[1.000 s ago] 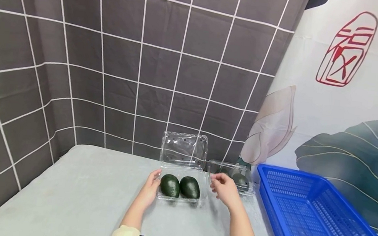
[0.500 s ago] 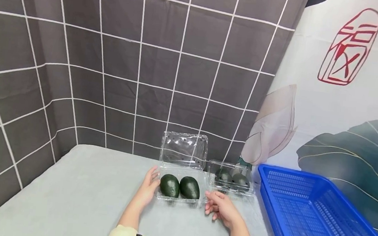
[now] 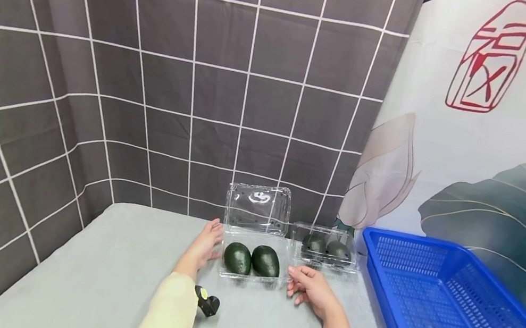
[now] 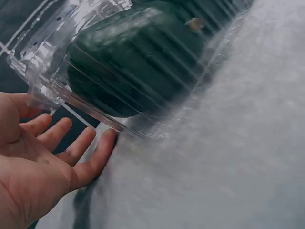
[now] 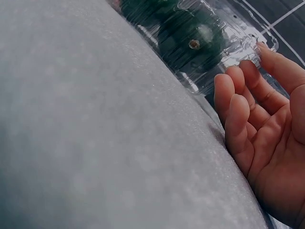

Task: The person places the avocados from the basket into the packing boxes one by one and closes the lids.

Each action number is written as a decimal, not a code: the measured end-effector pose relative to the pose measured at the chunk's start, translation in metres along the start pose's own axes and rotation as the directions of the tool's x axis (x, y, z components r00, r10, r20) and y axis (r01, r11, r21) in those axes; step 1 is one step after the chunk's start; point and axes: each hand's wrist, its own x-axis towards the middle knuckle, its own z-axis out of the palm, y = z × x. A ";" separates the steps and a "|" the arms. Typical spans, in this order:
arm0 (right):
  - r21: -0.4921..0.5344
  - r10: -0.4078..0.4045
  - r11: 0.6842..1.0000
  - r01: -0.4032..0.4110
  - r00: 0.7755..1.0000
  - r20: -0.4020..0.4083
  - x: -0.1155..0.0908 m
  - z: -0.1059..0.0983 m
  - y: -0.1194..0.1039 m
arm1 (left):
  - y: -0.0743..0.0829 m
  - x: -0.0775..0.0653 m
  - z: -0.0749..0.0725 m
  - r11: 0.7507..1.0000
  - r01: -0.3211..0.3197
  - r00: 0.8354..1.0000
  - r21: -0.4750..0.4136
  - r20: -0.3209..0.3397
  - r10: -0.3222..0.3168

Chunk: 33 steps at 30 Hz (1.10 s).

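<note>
A clear plastic clamshell box (image 3: 285, 252) stands on the table with its lid (image 3: 258, 209) raised at the back. Two dark green avocados (image 3: 237, 258) (image 3: 265, 261) lie side by side in its base. My left hand (image 3: 204, 243) is at the box's left side, fingers loosely extended; in the left wrist view its thumb overlaps the clear rim (image 4: 45, 98). At the front right corner is my right hand (image 3: 310, 287), its thumb tip right at the plastic edge (image 5: 255, 47) in the right wrist view and its other fingers loosely bent below.
A second clear box (image 3: 322, 261) with two dark green fruits (image 3: 314, 244) inside sits just right of the first, lid down. Further right stands a blue mesh basket (image 3: 381, 299). Behind the grey table (image 3: 137, 263) hangs a dark checked cloth (image 3: 152, 120).
My right hand has come down from the box's right side to its front right corner. My left hand has moved slightly back along the left side. Box and avocados stay in place.
</note>
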 end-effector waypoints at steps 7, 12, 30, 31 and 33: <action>0.021 0.005 1.000 -0.005 1.000 0.000 0.000 0.007 0.005 | 0.003 0.002 0.001 0.999 -0.015 1.000 0.047 0.004 0.015; 0.025 0.003 1.000 -0.003 1.000 0.010 0.000 0.011 0.004 | 0.005 0.003 0.003 0.995 -0.066 0.998 0.077 -0.009 0.067; 0.025 0.004 1.000 -0.005 1.000 0.017 0.001 0.007 -0.001 | 0.040 0.002 0.005 0.978 -0.191 0.981 0.079 0.033 0.189; 0.025 0.001 1.000 -0.002 1.000 0.018 0.000 0.006 -0.001 | 0.041 0.002 0.005 0.978 -0.194 0.981 0.075 0.037 0.191; 0.027 -0.003 1.000 0.003 1.000 0.019 0.000 0.005 -0.002 | 0.041 0.001 0.005 0.978 -0.201 0.979 0.049 0.043 0.198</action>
